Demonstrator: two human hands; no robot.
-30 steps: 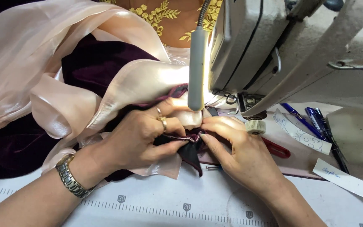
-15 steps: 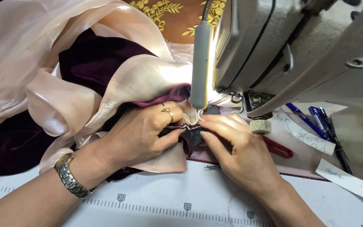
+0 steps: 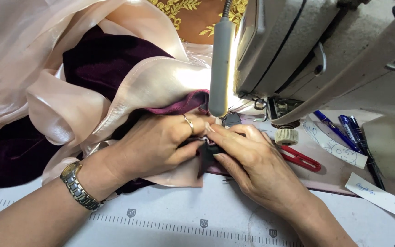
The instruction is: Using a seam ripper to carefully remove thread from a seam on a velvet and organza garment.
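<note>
Centre frame, left hand (image 3: 158, 142) and right hand (image 3: 252, 158) pinch the dark velvet seam (image 3: 205, 153) closed; best kept flat near the sewing machine (image 3: 289, 55)

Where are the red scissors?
In the head view, the red-handled snips lie on the table right of the right hand, below the cream thread spool.

A single head-worn camera looks steeply down and forward from close above the white table with a printed ruler strip (image 3: 170, 224), which fills the lower edge of the frame. The left hand (image 3: 156, 144) and right hand (image 3: 257, 167) enter from the bottom and meet near the centre. The grey sewing machine body (image 3: 298, 50) crowds the upper right, cut off by the frame, while shiny peach satin fabric (image 3: 33, 59) fills the upper left
</note>
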